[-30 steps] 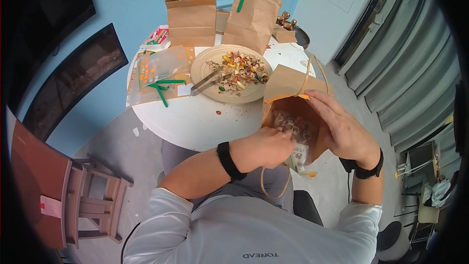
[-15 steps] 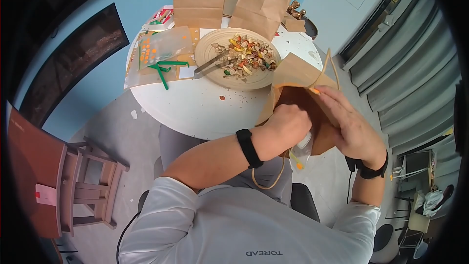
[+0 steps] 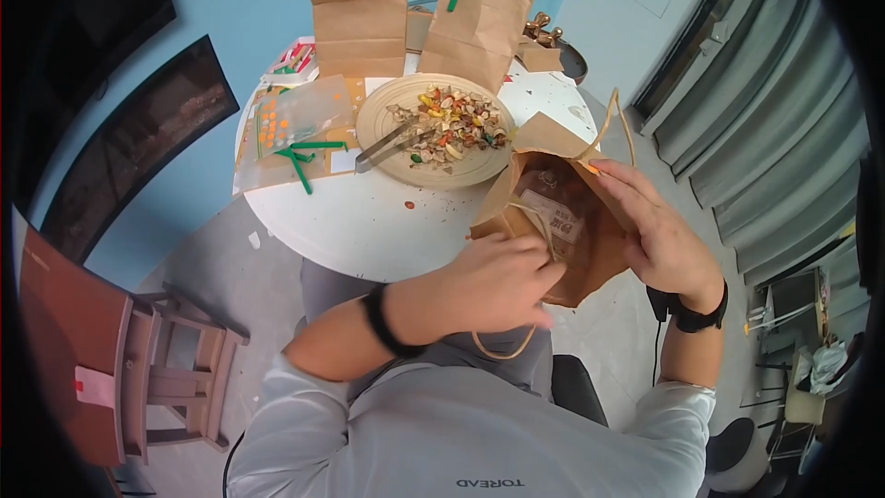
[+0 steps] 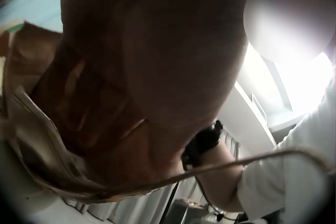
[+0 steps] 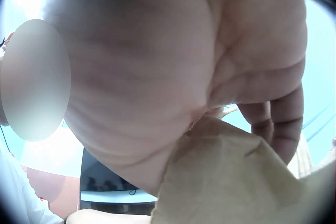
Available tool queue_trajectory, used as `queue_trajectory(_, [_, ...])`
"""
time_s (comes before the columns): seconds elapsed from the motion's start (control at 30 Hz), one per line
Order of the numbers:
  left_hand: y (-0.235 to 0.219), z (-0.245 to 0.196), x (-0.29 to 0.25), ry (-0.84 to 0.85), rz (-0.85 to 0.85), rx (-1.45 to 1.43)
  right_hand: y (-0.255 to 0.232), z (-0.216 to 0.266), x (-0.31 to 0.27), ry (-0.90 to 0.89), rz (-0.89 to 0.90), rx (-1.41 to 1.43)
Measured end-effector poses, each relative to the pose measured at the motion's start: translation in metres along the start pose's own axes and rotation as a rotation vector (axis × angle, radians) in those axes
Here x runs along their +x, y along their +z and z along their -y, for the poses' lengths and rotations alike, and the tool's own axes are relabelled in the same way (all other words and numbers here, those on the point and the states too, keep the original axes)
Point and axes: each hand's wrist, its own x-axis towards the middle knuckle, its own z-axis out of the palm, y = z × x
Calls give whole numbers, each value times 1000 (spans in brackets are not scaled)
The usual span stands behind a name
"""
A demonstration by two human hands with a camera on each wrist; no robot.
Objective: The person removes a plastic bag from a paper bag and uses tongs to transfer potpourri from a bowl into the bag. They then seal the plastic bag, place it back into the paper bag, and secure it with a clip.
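A brown paper bag (image 3: 599, 258) is tilted with its mouth towards me. Inside lies a clear plastic packet (image 3: 544, 180) with a white printed label (image 3: 558, 219). My right hand (image 3: 659, 244) grips the bag's right rim, the paper running between thumb and fingers in the right wrist view. My left hand (image 3: 489, 281) is at the near left rim, fingers bent, its fingertips right at the paper edge. I cannot tell whether it pinches the rim. In the left wrist view that hand hangs dark over the bag's mouth. A twisted paper handle (image 3: 507, 350) loops below it.
The round white table (image 3: 369, 240) bears a beige plate (image 3: 378, 120) of mixed dried pieces with metal tongs (image 3: 387, 146). Left of it are a clear zip bag (image 3: 304, 111) with orange dots and green clips (image 3: 300, 166). Two paper bags (image 3: 359, 28) stand behind.
My left hand has gone into the bag, then drawn back left and down to its near rim. The plastic packet now sits deeper inside. My right hand stays on the rim.
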Motion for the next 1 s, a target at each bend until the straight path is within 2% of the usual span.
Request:
queue_trajectory(0.07, [-14,14,-33,136,-59,-75,-1,-2,-4,-4,-21,5])
queue_trajectory(0.13, [-17,31,-53,187,-363,11,-1,-5,-6,-6,-34,9])
queue_trajectory(0.23, [2,44,-73,-354,-560,107,3,-7,-9,6,-71,17])
queue_trajectory(0.27, [10,45,-72,-479,-500,-6,5,-7,-10,9,-81,19])
queue_trajectory(0.37, [30,51,-59,-241,-369,11,5,-6,-10,7,-84,-14])
queue_trajectory(0.4, [28,47,-49,-225,-344,-6,4,-6,-9,6,-81,-34])
queue_trajectory(0.5, [36,55,-16,-159,-588,64,6,-11,-6,-65,-52,-61])
queue_trajectory(0.6, [36,78,0,-5,-631,83,5,-10,-5,-73,17,-76])
queue_trajectory(0.7, [25,77,15,-26,-705,56,5,-13,-4,-103,-4,-98])
queue_trajectory(0.8, [16,74,25,-180,-806,-134,2,-30,-10,-205,-122,29])
queue_trajectory(0.9, [7,71,37,-215,-918,-125,18,-44,-22,-146,-611,513])
queue_trajectory(0.93, [7,70,40,-219,-911,-155,22,-32,-21,43,-694,670])
queue_trajectory(1.0, [5,72,42,-236,-904,-189,46,-44,-31,31,-709,634])
